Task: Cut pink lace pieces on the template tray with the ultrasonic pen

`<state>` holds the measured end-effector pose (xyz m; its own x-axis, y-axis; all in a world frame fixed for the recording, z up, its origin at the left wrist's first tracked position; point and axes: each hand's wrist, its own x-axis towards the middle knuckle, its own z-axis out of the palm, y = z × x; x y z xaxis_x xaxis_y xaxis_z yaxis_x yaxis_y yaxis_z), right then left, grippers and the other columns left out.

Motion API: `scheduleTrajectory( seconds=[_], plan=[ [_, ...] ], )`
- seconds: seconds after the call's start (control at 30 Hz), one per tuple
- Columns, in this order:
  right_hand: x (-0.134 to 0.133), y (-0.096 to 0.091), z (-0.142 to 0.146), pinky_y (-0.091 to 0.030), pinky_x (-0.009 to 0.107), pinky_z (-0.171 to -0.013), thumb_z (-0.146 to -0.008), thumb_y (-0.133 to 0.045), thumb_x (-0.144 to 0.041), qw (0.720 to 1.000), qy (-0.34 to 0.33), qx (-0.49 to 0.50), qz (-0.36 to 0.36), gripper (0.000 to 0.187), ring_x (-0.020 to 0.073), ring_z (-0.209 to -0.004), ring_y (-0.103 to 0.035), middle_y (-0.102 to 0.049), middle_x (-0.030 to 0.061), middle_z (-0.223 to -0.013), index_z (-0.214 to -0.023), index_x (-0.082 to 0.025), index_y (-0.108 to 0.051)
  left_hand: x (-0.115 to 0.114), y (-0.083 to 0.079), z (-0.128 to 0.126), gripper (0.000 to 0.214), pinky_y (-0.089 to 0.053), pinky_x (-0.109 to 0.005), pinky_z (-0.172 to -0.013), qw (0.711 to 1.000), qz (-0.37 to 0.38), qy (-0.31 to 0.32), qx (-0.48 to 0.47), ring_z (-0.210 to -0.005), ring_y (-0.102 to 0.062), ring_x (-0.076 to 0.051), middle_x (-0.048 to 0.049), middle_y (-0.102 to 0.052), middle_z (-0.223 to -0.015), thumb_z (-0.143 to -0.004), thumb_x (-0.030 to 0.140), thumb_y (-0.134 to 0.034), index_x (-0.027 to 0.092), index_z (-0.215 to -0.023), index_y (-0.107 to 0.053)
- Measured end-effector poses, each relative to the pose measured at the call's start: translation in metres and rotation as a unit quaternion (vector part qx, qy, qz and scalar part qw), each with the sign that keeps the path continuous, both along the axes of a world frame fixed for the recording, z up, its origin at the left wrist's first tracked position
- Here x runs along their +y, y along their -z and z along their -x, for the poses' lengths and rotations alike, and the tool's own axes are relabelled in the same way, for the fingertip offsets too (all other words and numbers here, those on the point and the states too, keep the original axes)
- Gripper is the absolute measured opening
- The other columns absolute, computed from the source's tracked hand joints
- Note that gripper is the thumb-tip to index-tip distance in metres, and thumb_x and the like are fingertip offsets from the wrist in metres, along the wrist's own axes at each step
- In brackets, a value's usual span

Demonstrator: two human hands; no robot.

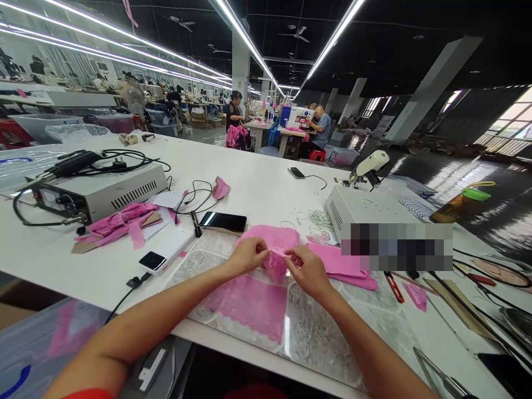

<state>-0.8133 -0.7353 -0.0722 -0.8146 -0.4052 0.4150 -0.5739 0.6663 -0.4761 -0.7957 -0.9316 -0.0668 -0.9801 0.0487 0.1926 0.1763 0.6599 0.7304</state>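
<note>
My left hand [253, 254] and my right hand [305, 267] face each other over a clear patterned mat [320, 318]. Between them they pinch the edge of a pink fabric piece [270, 235], which is bunched and partly sheer. Fingers of both hands are closed on it, thumbs against forefingers. Under the hands, a flat pink lace panel [253, 305] with a scalloped edge lies on the mat. A folded stack of pink fabric [343, 265] rests just right of my right hand.
A grey box machine [120, 191] with a corded tool stands at left, beside pink scraps [124, 219]. A phone [223, 221] lies ahead of my left hand. Orange-handled snips [394, 286], cables and a bottle [461, 202] are at right. Two people work at sewing machines beyond.
</note>
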Motion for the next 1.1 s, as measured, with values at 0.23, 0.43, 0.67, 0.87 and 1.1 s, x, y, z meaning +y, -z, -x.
scheduleTrajectory(
  seconds=[0.23,0.43,0.67,0.87,1.1],
  plan=[
    [0.0,0.002,-0.021,-0.035,0.025,-0.055,-0.076,-0.059,-0.035,0.981,-0.018,-0.139,0.138,0.019,0.013,-0.058,-0.045,-0.052,-0.0011,-0.061,-0.065,-0.02,-0.054,0.037,-0.02,0.005,0.016,-0.051,-0.023,-0.056,0.988,-0.115,0.077,-0.072,-0.064,-0.066,-0.015,-0.0052,-0.07,-0.07,-0.085,0.02,-0.05,0.011,-0.085,-0.063],
    [0.037,-0.003,-0.018,-0.048,0.03,-0.061,-0.075,-0.048,-0.042,0.924,-0.08,-0.301,0.22,0.026,0.0139,-0.058,-0.052,-0.056,0.0004,-0.059,-0.063,-0.02,-0.053,0.039,-0.023,-0.001,0.046,-0.047,-0.038,-0.099,0.975,-0.125,0.18,-0.04,-0.118,-0.057,-0.023,-0.0096,-0.062,-0.129,-0.071,0.011,-0.066,0.018,-0.117,-0.063],
    [0.082,0.0,-0.033,-0.045,0.028,-0.051,-0.066,-0.051,-0.043,0.874,-0.042,-0.395,0.281,0.024,0.0128,-0.052,-0.049,-0.051,0.0005,-0.056,-0.061,-0.019,-0.052,0.066,0.0,-0.001,0.05,-0.053,-0.035,-0.081,0.87,-0.296,0.289,-0.269,-0.083,-0.068,-0.019,-0.0037,-0.067,-0.082,-0.07,0.027,-0.073,0.014,-0.117,-0.061],
    [0.133,0.021,-0.042,-0.041,0.026,-0.047,-0.066,-0.062,-0.041,0.883,0.118,-0.37,0.262,0.035,0.0136,-0.055,-0.054,-0.059,0.0007,-0.071,-0.093,-0.018,-0.061,0.094,0.008,-0.005,0.03,-0.052,-0.03,-0.063,0.936,-0.114,0.216,-0.252,-0.064,-0.065,-0.017,0.0001,-0.059,-0.069,-0.076,0.031,-0.064,0.012,-0.099,-0.063],
    [0.139,0.022,-0.062,-0.043,0.03,-0.067,-0.074,-0.064,-0.035,0.974,0.114,-0.198,0.009,0.034,0.0149,-0.069,-0.056,-0.064,0.0015,-0.085,-0.105,-0.021,-0.063,0.12,0.001,-0.024,0.032,-0.046,-0.032,-0.074,0.954,0.152,0.231,-0.118,-0.084,-0.061,-0.024,-0.0063,-0.064,-0.092,-0.07,0.038,-0.074,0.017,-0.093,-0.067]
  ],
)
